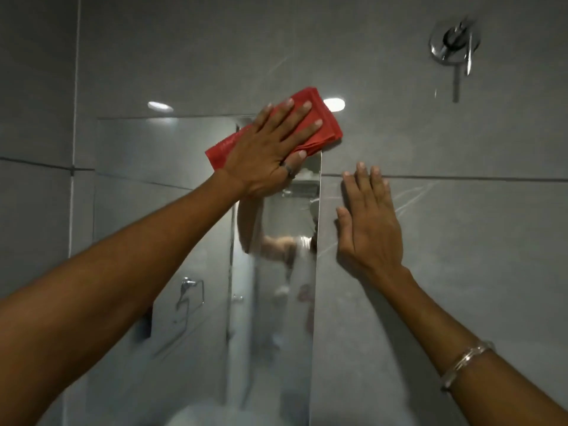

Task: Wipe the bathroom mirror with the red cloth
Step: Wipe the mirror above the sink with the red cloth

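Cloth [329, 128] overhangs mirror [159, 149] top-right corner.

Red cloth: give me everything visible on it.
The red cloth is folded into a thick pad, with layered edges showing on its right side. It looks like soft microfibre. It lies tilted and flat over the top right corner of the mirror, overhanging onto the grey tile wall. The left hand presses it with straight, spread fingers, covering its middle.
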`<state>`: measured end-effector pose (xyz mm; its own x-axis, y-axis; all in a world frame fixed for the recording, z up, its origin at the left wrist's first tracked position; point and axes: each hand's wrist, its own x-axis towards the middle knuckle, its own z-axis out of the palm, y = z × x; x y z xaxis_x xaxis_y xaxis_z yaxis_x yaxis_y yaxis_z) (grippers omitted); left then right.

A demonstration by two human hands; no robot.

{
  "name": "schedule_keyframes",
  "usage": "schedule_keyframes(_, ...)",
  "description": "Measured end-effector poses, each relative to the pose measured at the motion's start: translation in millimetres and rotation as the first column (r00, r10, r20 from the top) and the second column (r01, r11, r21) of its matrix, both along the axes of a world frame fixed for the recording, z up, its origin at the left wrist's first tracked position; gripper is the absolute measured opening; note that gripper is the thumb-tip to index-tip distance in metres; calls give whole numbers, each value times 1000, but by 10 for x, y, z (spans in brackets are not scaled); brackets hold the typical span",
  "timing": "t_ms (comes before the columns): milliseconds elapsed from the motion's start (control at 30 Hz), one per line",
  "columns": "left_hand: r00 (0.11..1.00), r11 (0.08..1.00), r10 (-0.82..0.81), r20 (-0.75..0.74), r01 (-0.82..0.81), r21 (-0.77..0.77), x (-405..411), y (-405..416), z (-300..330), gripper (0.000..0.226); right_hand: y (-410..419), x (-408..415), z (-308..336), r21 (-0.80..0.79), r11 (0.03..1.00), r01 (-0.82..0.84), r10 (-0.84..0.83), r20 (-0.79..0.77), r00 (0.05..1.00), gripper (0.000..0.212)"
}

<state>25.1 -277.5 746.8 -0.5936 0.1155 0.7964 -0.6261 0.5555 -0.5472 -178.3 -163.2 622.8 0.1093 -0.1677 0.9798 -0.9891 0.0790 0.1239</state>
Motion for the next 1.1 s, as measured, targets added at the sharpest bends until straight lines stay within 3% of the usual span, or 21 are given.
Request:
schedule_keyframes(200,971,996,-27,239,46,-74,-49,-6,-1295,60,76,-21,-380,-74,981,-181,187,72,980,56)
schedule_keyframes(333,917,987,-122,381,152,-50,-17,-55,-2557,56,206,-67,-901,9,978,-209,207,98,973,56)
schedule_keyframes(500,892,988,-143,429,154,10,52,-40,-4191,60,306,-39,-1705,229,970,-79,85,-13,996,60)
schedule_keyframes(633,873,999,-41,487,52,-8,60,53,-4866,67,285,-77,-2116,308,947,93,-26,-216,976,65)
schedule_keyframes(733,878,999,-35,477,46,-13,65,56,-4776,69,275,-136,-1994,301,942,147,-73,-244,967,66)
schedule_keyframes(833,953,991,-118,278,94,98,51,43,-4303,64,222,-155,-1588,233,959,163,-108,-232,967,65)
schedule_keyframes(1000,991,979,-65,-116,85,184,-113,34,-2532,61,77,-80,-433,144,969,199,-177,-152,972,66)
schedule_keyframes(1100,971,972,-26,-239,80,220,-143,48,-1553,65,72,54,250,81,979,187,-179,-93,979,66)
